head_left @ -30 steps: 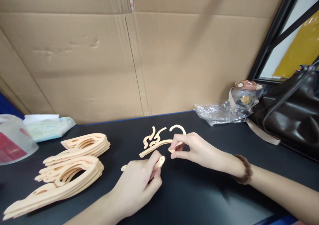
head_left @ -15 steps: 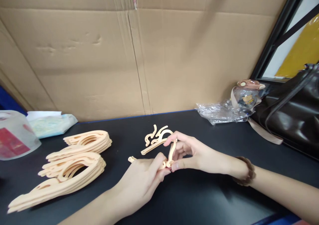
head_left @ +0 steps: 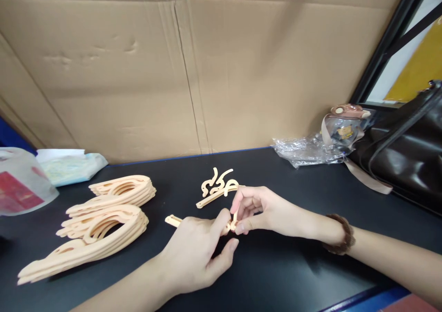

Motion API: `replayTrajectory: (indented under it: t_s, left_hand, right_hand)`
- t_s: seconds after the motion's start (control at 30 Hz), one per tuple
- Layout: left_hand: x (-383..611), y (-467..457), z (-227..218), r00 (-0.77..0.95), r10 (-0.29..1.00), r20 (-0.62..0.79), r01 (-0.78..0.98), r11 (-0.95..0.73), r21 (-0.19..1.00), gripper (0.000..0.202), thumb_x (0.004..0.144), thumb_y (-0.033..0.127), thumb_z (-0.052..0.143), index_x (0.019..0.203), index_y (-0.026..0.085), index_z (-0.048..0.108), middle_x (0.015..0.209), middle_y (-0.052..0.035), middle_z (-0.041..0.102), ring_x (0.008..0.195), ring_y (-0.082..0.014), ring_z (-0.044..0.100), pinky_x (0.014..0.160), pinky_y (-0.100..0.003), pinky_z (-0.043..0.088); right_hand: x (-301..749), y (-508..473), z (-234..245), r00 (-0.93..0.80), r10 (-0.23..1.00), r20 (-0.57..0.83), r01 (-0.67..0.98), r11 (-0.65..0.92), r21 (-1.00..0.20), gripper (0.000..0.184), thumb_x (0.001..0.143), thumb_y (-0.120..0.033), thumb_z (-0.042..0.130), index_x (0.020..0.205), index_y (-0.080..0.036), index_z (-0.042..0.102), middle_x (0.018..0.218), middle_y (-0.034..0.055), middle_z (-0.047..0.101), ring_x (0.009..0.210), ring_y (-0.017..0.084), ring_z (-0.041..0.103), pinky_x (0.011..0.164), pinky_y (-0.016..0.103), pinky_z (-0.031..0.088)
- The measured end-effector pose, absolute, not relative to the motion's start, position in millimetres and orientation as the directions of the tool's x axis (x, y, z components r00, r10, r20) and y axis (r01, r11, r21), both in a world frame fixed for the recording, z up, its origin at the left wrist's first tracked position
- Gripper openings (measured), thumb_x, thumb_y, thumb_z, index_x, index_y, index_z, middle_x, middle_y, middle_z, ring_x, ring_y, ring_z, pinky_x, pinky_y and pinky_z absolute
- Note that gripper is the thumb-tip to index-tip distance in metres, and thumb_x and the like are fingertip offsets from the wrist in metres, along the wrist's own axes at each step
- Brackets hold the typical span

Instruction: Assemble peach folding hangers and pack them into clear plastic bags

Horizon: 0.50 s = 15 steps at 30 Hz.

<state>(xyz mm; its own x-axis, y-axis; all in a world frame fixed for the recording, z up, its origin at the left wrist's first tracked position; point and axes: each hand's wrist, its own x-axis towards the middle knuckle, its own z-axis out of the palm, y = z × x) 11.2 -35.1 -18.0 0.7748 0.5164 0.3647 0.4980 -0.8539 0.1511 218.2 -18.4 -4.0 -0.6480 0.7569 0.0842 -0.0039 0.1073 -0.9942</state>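
My left hand [head_left: 198, 252] is closed on a beige plastic hanger arm [head_left: 173, 220], whose slotted end sticks out past the knuckles on the left. The thumb of that hand is lifted away from the index finger. Between finger and thumb, my right hand [head_left: 255, 210] pinches a small curved beige hanger hook [head_left: 234, 224]. Its rounded end touches the end of the arm at my left fingertips; whether the two are joined I cannot tell. Just beyond my hands lie loose hooks [head_left: 221, 181] and another hanger arm [head_left: 210, 200].
Stacked folding hangers [head_left: 103, 234] lie at the left on the black table [head_left: 290, 275]. Behind them are a translucent tub [head_left: 24, 183] and a soft packet [head_left: 78, 167]. Clear plastic wrap [head_left: 304, 152], a bottle [head_left: 345, 125] and a black bag [head_left: 407, 151] stand right. Cardboard [head_left: 241, 72] walls the back.
The hook in my right hand has turned and is more hidden by the fingers. My left thumb has spread downward, and more of the arm's left end shows. The view has shifted slightly.
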Motion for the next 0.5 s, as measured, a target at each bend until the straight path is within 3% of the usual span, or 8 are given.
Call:
replayTrajectory:
  t_s: [0.23,0.4,0.5]
  left_hand:
    - [14.5,-40.8,-14.4,0.734,0.440,0.517,0.542,-0.838,-0.056,0.004,0.090,0.018,0.032,0.091,0.022,0.033,0.051,0.0080,0.052,0.036,-0.0122,0.050,0.038,-0.024,0.028]
    - [15.6,-42.8,-12.6,0.741,0.428,0.518,0.561,-0.818,-0.128,0.007,0.090,0.017,0.032,0.086,0.022,0.034,0.048,0.0079,0.051,0.034,-0.0117,0.050,0.037,-0.023,0.029]
    - [15.7,-43.3,-13.6,0.748,0.417,0.516,0.563,-0.811,-0.161,0.009,0.091,0.016,0.032,0.085,0.022,0.034,0.048,0.0075,0.050,0.034,-0.0119,0.049,0.036,-0.023,0.030]
  right_hand:
    - [212.2,-22.4,-5.9,-0.625,0.780,0.029,-0.037,0.007,-0.999,0.027,0.068,-0.024,0.079,0.082,-0.015,0.058,0.075,-0.0003,0.068,0.067,0.011,0.063,0.062,0.024,0.048]
    - [210.7,-24.3,-6.4,-0.596,0.803,0.016,-0.025,0.001,-1.000,0.029,0.067,-0.027,0.080,0.080,-0.015,0.058,0.074,-0.0007,0.067,0.066,0.011,0.063,0.061,0.024,0.047]
    - [209.7,-26.3,-7.3,-0.581,0.813,0.045,-0.033,0.032,-0.999,0.027,0.067,-0.027,0.080,0.079,-0.016,0.058,0.076,-0.0006,0.068,0.070,0.012,0.065,0.069,0.026,0.050]
